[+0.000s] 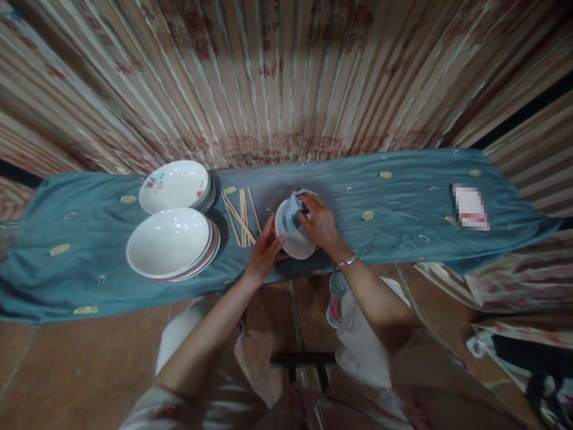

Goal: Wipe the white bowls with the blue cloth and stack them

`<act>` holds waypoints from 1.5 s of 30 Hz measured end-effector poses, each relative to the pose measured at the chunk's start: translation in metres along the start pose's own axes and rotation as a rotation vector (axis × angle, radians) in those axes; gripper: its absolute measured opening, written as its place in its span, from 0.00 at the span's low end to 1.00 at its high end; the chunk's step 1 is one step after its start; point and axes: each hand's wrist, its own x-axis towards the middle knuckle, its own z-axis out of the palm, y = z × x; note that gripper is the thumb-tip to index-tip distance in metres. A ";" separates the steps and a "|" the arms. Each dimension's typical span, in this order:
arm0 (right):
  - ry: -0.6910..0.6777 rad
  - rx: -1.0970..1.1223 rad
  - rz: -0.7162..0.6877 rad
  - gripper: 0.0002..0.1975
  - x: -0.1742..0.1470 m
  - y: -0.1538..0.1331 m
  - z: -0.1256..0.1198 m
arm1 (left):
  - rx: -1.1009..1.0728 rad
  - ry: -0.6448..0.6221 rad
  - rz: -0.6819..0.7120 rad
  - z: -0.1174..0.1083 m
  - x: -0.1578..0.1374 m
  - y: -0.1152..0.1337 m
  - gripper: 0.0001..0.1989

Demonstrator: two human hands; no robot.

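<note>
No lettering could be read. White-and-red item [471,206], right end of table: its face was pixelated. Blue-green tablecloth [331,173]: printed with small boxed marks, too small to decipher.

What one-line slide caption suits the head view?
Left hand holds a white bowl, right hand a blue cloth against it, beside chopsticks and stacked white dishes.

Pale-blue cloth [292,216], white bowl [299,245], seemingly red outside, teal tablecloth [403,212] with yellow motifs
</note>
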 end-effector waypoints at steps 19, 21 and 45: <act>-0.077 -0.228 -0.119 0.18 -0.022 0.013 -0.009 | 0.015 0.019 -0.010 0.000 0.002 0.001 0.47; -0.099 -0.247 -0.131 0.18 -0.025 0.013 -0.012 | 0.017 0.015 -0.017 0.000 0.002 0.001 0.46; -0.350 0.138 -0.261 0.09 -0.054 0.002 -0.035 | 0.028 -0.008 0.014 -0.006 0.008 -0.003 0.43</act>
